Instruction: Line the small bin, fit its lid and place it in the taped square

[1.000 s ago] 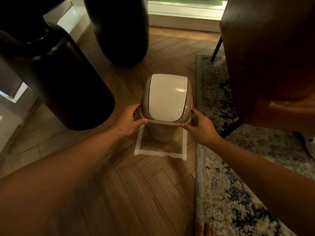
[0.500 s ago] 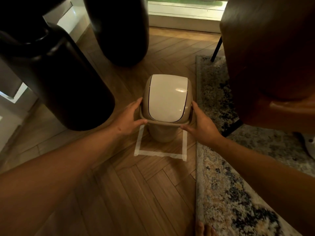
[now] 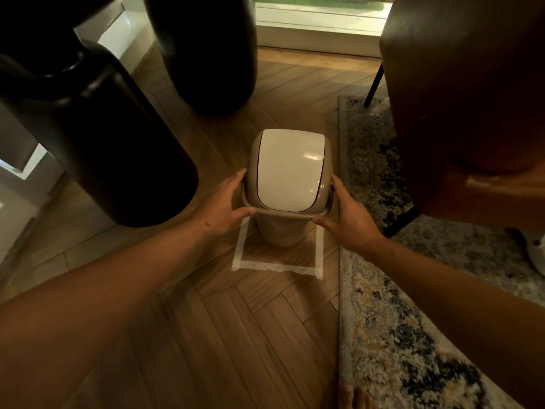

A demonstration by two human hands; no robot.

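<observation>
1. Your left hand (image 3: 225, 203) grips the left side of the small bin (image 3: 280, 228), fingers curled along the rim and the thumb pressed under its near edge.
2. Your right hand (image 3: 349, 215) clasps the opposite side, fingers running up the right edge of the lid (image 3: 287, 169) and the thumb tucked beneath the rim at the front.
3. The beige bin stands upright between both hands with its lid fitted; the white swing flap sits closed and catches a small glint of light.
4. The bin's base sits inside the taped square (image 3: 277, 265) on the wooden floor (image 3: 206, 335); the near strip and parts of both side strips of white tape show, while the far side is hidden behind the bin. Whether the base touches the floor cannot be told.
5. No liner is visible from this angle with the lid on.
6. A patterned rug (image 3: 398, 335) lies just right of the tape, its edge running alongside the right strip.
7. 2 large dark vases (image 3: 103, 137) stand to the left and behind, and a brown leather chair (image 3: 472, 98) fills the upper right.
8. Bare toes (image 3: 355, 398) show at the bottom edge, where floor meets rug.
</observation>
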